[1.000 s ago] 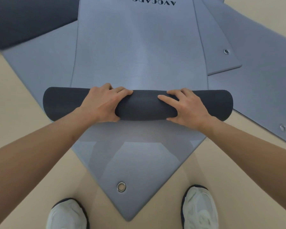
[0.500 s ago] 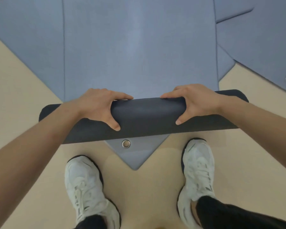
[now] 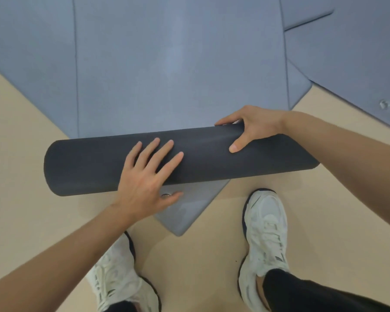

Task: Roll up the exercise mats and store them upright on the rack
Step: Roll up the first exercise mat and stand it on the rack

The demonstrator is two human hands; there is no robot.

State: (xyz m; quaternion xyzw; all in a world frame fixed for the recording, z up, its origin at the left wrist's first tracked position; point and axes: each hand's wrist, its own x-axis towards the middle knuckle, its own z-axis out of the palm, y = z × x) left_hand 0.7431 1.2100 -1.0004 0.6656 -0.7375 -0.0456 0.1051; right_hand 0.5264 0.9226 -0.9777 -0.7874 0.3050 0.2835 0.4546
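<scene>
Rolled mat (image 3: 88, 164) — long axis left-right

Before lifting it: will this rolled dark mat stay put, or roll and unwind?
Probably rolls freely: the rolled mat is a smooth cylinder on flat mats. It may unwind, since no strap shows; only the left hand and right hand steady it.

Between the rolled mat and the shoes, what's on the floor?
Head view: a grey mat corner with a metal eyelet, partly under the left hand, then bare floor.
</scene>
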